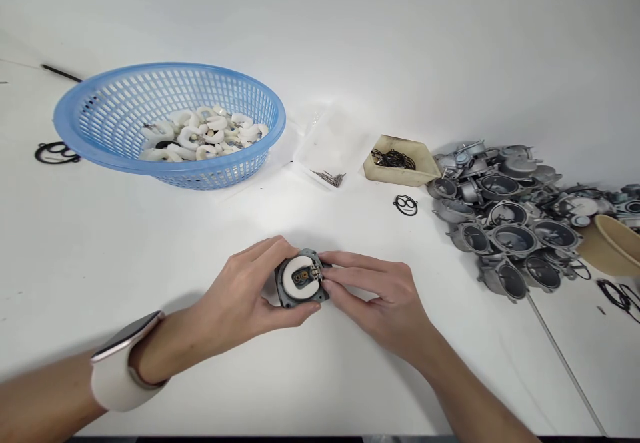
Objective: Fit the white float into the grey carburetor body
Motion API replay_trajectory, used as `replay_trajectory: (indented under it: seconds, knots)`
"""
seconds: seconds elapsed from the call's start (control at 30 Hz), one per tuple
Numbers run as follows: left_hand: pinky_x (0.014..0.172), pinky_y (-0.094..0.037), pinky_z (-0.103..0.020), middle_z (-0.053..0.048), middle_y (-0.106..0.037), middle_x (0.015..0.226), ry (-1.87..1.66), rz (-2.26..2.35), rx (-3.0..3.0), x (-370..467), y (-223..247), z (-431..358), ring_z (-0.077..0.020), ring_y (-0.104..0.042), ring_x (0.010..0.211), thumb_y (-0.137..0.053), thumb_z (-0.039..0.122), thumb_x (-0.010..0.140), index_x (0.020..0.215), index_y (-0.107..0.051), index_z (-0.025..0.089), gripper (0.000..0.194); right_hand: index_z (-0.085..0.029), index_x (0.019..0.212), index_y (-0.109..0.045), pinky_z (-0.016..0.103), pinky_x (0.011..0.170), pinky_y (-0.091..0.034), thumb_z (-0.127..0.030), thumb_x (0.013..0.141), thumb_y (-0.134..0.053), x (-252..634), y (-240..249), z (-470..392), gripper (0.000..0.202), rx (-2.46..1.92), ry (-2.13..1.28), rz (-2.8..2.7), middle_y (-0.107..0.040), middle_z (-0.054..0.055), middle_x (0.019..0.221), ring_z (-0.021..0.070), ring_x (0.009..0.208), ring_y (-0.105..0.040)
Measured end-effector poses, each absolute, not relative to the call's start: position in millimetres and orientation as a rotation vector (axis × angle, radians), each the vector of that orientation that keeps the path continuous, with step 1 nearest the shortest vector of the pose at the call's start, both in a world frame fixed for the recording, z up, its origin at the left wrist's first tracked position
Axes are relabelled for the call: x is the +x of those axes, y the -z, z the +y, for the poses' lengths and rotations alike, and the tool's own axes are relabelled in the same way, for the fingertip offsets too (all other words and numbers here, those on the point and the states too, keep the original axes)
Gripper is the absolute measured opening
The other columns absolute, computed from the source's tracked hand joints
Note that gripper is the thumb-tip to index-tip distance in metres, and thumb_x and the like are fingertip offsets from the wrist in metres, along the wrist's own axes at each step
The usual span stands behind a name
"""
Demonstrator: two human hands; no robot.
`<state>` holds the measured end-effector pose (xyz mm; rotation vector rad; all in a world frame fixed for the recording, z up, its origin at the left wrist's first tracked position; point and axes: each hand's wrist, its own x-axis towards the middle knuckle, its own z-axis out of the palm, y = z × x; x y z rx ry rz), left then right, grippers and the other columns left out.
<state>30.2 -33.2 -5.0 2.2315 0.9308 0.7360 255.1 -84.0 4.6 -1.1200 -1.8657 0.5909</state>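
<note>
A grey carburetor body [309, 253] lies face up at the front middle of the table. My left hand [245, 289] is closed around its left side, thumb along the near edge and fingers at the far edge. Set in the body is a white C-shaped float [290, 277], with brass parts showing in its middle. A metal hinge [316, 272] sits at the float's right side. There my right hand [380, 289] presses its fingertips together against the hinge and the body's right edge. Whatever small piece those fingertips may pinch is hidden.
A blue basket [170, 168] of white floats stands back left. Thin metal pins [330, 178] lie on a clear plastic bag [327, 143]. A cream tray [400, 175] holds black gaskets; one gasket [405, 205] lies before it. Carburetor bowls [513, 237] are heaped right, beside a tan container [607, 246].
</note>
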Motion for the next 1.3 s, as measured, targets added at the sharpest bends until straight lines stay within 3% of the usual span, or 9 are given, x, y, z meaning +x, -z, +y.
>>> replay_trajectory:
  seconds: [0.63,0.77,0.83,1.07,1.3]
  knots:
    - [0.069,-0.047,-0.028,0.003,-0.065,0.092,-0.610,0.901,2.187,28,1,-26,-0.0165,-0.061,0.079,-0.080,0.047,0.084,0.105,-0.059,0.024,0.037,-0.023,0.101,-0.075,0.029,0.086,-0.063,-0.009,0.090,-0.072,260,-14,-80,0.018,-1.116,-0.659,-1.917,-0.077,0.004,0.108,0.0171,0.094,-0.075]
    - [0.072,-0.047,-0.029,0.003,-0.067,0.093,-0.589,0.863,2.178,26,0,-19,-0.0174,-0.062,0.081,-0.081,0.044,0.082,0.107,-0.061,0.025,0.037,-0.025,0.120,-0.064,0.033,0.097,-0.057,-0.014,0.076,-0.084,265,-18,-76,0.049,-1.165,-0.820,-1.939,-0.068,0.004,0.122,0.0205,0.109,-0.068]
    - [0.075,-0.047,-0.030,0.003,-0.068,0.095,-0.572,0.844,2.198,24,-1,-17,-0.0180,-0.063,0.083,-0.080,0.044,0.084,0.110,-0.061,0.025,0.037,-0.027,0.128,-0.061,0.034,0.100,-0.055,-0.017,0.078,-0.085,265,-17,-75,0.057,-1.155,-0.885,-1.968,-0.064,0.005,0.127,0.0211,0.114,-0.065]
    - [0.080,-0.050,-0.033,0.000,-0.071,0.104,-0.507,0.821,2.224,22,-6,-14,-0.0221,-0.065,0.094,-0.082,0.047,0.083,0.115,-0.063,0.026,0.043,-0.027,0.118,-0.067,0.036,0.098,-0.055,-0.017,0.088,-0.077,261,-10,-74,0.033,-1.130,-0.833,-1.926,-0.067,0.006,0.121,0.0214,0.110,-0.067]
    - [0.081,-0.049,-0.034,0.001,-0.071,0.101,-0.559,0.858,2.250,23,-7,-14,-0.0217,-0.066,0.093,-0.084,0.047,0.081,0.110,-0.066,0.026,0.039,-0.027,0.113,-0.069,0.036,0.098,-0.056,-0.016,0.086,-0.076,261,-12,-74,0.030,-1.154,-0.838,-1.886,-0.067,0.006,0.121,0.0218,0.110,-0.068]
